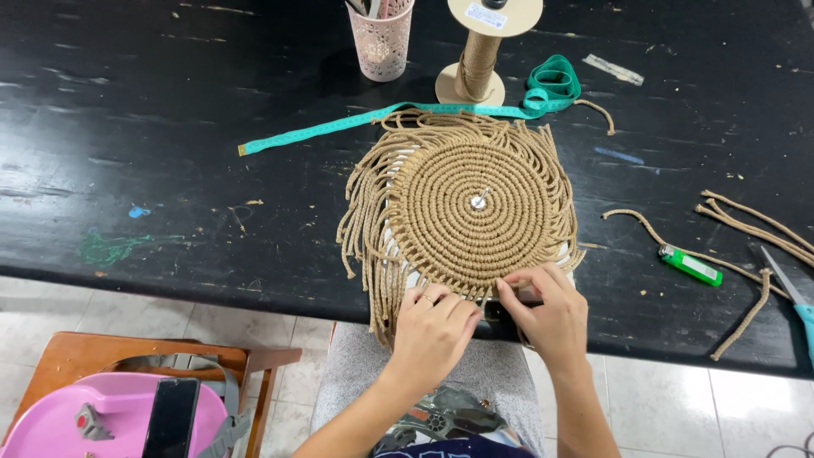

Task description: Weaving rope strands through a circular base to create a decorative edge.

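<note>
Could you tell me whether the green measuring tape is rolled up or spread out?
Mostly spread: the measuring tape lies stretched across the black table, only its right end looped.

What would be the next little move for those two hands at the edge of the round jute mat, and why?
Probably pulling the cord snug into another knot on the rim. Both the left hand and right hand pinch cords at the near edge of the round jute mat, where loose cord ends hang unworked.
</note>
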